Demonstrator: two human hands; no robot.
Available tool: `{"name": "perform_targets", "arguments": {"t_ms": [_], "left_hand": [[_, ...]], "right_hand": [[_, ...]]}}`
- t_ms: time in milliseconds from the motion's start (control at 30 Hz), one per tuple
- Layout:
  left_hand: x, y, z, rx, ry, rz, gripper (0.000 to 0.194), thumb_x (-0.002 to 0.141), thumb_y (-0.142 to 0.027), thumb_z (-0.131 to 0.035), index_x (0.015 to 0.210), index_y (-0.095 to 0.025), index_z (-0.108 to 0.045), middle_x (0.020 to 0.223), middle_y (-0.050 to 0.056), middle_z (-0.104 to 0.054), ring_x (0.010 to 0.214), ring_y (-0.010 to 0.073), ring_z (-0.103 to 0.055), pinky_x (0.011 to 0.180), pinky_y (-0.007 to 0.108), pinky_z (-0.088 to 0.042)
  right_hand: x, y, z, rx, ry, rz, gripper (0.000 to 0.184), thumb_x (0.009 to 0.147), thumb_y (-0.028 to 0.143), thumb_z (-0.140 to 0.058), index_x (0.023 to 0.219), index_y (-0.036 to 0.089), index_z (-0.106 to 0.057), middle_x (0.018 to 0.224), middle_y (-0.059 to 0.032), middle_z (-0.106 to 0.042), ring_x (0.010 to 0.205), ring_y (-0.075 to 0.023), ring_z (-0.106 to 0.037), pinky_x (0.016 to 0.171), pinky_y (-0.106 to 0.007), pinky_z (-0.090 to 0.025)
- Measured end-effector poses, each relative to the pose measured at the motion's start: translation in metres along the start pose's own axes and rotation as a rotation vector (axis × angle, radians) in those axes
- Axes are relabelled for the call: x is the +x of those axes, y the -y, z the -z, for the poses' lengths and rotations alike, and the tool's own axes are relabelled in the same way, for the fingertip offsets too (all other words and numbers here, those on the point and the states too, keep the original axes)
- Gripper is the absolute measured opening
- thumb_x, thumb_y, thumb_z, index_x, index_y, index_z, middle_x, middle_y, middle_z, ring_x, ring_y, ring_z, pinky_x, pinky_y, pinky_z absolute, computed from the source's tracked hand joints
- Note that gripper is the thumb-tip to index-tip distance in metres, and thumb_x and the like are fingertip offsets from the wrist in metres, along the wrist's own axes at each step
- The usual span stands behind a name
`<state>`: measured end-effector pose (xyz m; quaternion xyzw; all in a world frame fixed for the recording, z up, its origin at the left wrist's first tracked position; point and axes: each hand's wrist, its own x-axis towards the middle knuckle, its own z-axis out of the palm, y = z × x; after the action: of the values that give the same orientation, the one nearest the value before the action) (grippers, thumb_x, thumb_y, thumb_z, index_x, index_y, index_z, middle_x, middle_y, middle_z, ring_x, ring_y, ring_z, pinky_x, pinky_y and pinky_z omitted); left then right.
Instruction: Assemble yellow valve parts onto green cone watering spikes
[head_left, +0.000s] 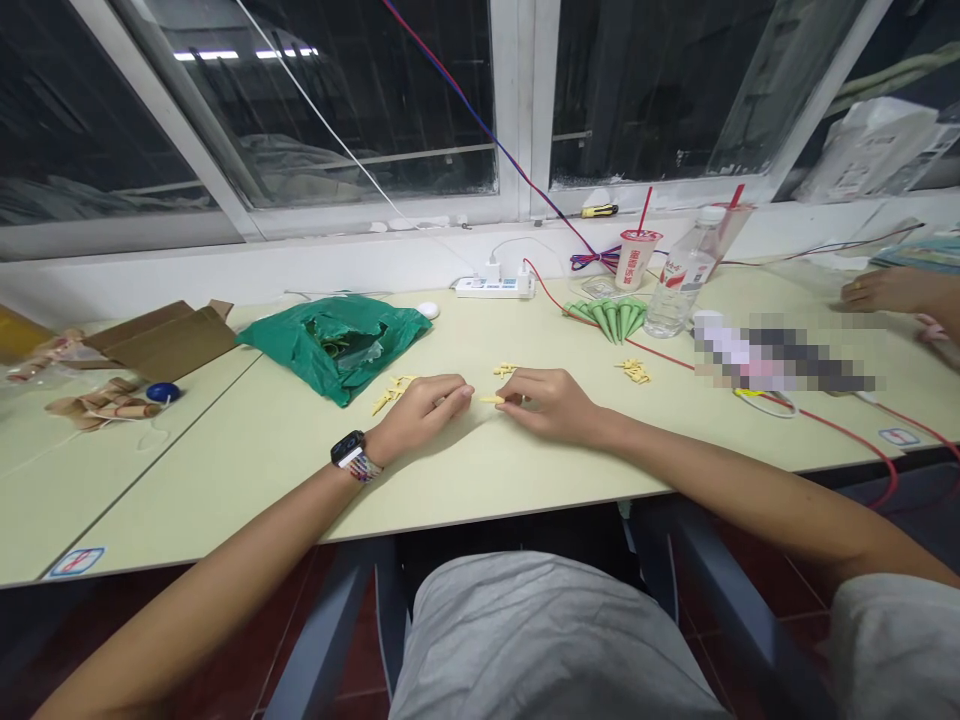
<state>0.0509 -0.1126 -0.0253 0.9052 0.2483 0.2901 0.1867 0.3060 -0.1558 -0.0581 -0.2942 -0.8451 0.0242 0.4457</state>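
Note:
My right hand (pixel 553 405) pinches a small, slender pale-yellow piece (pixel 491 400) between thumb and fingertips, just above the table (pixel 480 480). Facing it across a narrow gap is my left hand (pixel 424 415), its thumb and fingers drawn together; whatever they hold, if anything, is hidden. Behind my left hand lies a pile of similar yellow pieces (pixel 390 395), partly covered by the hand. A smaller group of yellow pieces (pixel 505 370) sits just beyond my right hand. Farther right there is another little heap of yellow pieces (pixel 634 371).
A torn green plastic bag (pixel 337 335) lies behind my left hand. Green cones (pixel 619 318), a water bottle (pixel 679 275) and a drink cup (pixel 637 260) stand back right. A power strip (pixel 495 288) lies by the wall. Another person's hand (pixel 889 290) is at far right.

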Motion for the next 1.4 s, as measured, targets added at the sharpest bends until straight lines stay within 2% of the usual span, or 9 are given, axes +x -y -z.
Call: {"name": "perform_targets", "arguments": {"t_ms": [67, 167, 500, 600, 767, 900, 1000, 1233, 1400], "left_hand": [[-0.001, 0.0, 0.0, 0.0, -0.046, -0.042, 0.021, 0.103, -0.04, -0.065, 0.1, -0.019, -0.067, 0.088, 0.002, -0.07, 0.075, 0.0147, -0.065, 0.074, 0.029, -0.05], [0.0, -0.001, -0.001, 0.009, -0.044, -0.113, 0.019, 0.102, -0.036, -0.068, 0.114, -0.021, -0.068, 0.099, 0.005, -0.071, 0.081, 0.0151, -0.067, 0.079, 0.029, -0.053], [0.001, 0.001, -0.001, 0.06, -0.004, -0.022, 0.033, 0.11, -0.035, -0.053, 0.082, -0.02, -0.063, 0.08, 0.001, -0.067, 0.074, 0.0142, -0.062, 0.072, 0.028, -0.048], [0.001, 0.002, -0.001, 0.071, -0.027, -0.001, 0.031, 0.11, -0.034, -0.051, 0.085, -0.02, -0.064, 0.082, 0.001, -0.067, 0.075, 0.0148, -0.063, 0.073, 0.029, -0.048], [-0.001, 0.018, 0.015, 0.106, -0.176, 0.021, 0.022, 0.107, -0.036, -0.057, 0.098, -0.02, -0.069, 0.094, 0.005, -0.07, 0.085, 0.0173, -0.065, 0.076, 0.029, -0.05], [-0.006, 0.045, 0.037, 0.114, -0.208, 0.136, 0.024, 0.101, -0.04, -0.063, 0.097, -0.019, -0.073, 0.094, 0.006, -0.072, 0.085, 0.0186, -0.067, 0.074, 0.029, -0.051], [-0.009, 0.065, 0.05, 0.087, -0.194, 0.232, 0.026, 0.096, -0.042, -0.065, 0.093, -0.018, -0.073, 0.092, 0.006, -0.074, 0.084, 0.0194, -0.068, 0.077, 0.03, -0.051], [-0.009, 0.085, 0.054, 0.107, -0.116, 0.303, 0.026, 0.093, -0.042, -0.062, 0.087, -0.019, -0.07, 0.087, 0.004, -0.074, 0.083, 0.0204, -0.066, 0.079, 0.031, -0.049], [-0.008, 0.084, 0.051, 0.107, -0.076, 0.317, 0.025, 0.091, -0.042, -0.062, 0.087, -0.019, -0.069, 0.086, 0.004, -0.073, 0.082, 0.021, -0.065, 0.078, 0.032, -0.049]], "right_hand": [[0.0, 0.0, 0.0, 0.001, 0.004, -0.007, 0.011, 0.102, 0.024, -0.064, 0.093, 0.019, -0.069, 0.083, -0.0036, -0.072, 0.074, -0.0158, -0.066, 0.067, -0.028, -0.049], [0.0, 0.0, -0.001, 0.01, 0.017, -0.005, 0.012, 0.102, 0.025, -0.063, 0.093, 0.019, -0.068, 0.082, -0.0031, -0.071, 0.073, -0.0153, -0.065, 0.067, -0.028, -0.047], [-0.001, 0.001, -0.001, 0.0, 0.037, -0.023, 0.012, 0.103, 0.026, -0.062, 0.094, 0.02, -0.068, 0.082, -0.0036, -0.071, 0.074, -0.0161, -0.065, 0.068, -0.028, -0.047], [0.0, 0.0, 0.003, -0.052, 0.059, -0.016, 0.014, 0.104, 0.027, -0.06, 0.095, 0.02, -0.069, 0.085, -0.005, -0.073, 0.076, -0.0169, -0.066, 0.068, -0.028, -0.047], [0.009, -0.025, 0.056, -0.271, 0.107, -0.141, 0.018, 0.101, 0.029, -0.059, 0.096, 0.02, -0.073, 0.094, -0.0087, -0.077, 0.082, -0.0203, -0.068, 0.073, -0.031, -0.045], [0.013, -0.062, 0.133, -0.282, 0.265, -0.569, 0.021, 0.091, 0.039, -0.068, 0.087, 0.019, -0.075, 0.079, -0.0048, -0.075, 0.072, -0.0196, -0.066, 0.066, -0.03, -0.042], [0.003, -0.088, 0.174, -0.357, 0.404, -0.749, 0.02, 0.084, 0.039, -0.071, 0.084, 0.02, -0.077, 0.073, -0.0035, -0.074, 0.069, -0.0199, -0.066, 0.065, -0.03, -0.042], [-0.019, -0.112, 0.181, -0.349, 0.625, -1.011, 0.02, 0.079, 0.036, -0.073, 0.09, 0.02, -0.08, 0.076, -0.0058, -0.077, 0.069, -0.0228, -0.07, 0.066, -0.033, -0.049], [-0.021, -0.116, 0.18, -0.356, 0.669, -0.959, 0.024, 0.08, 0.041, -0.071, 0.089, 0.022, -0.081, 0.088, -0.0072, -0.079, 0.081, -0.0263, -0.072, 0.071, -0.034, -0.051]]}}
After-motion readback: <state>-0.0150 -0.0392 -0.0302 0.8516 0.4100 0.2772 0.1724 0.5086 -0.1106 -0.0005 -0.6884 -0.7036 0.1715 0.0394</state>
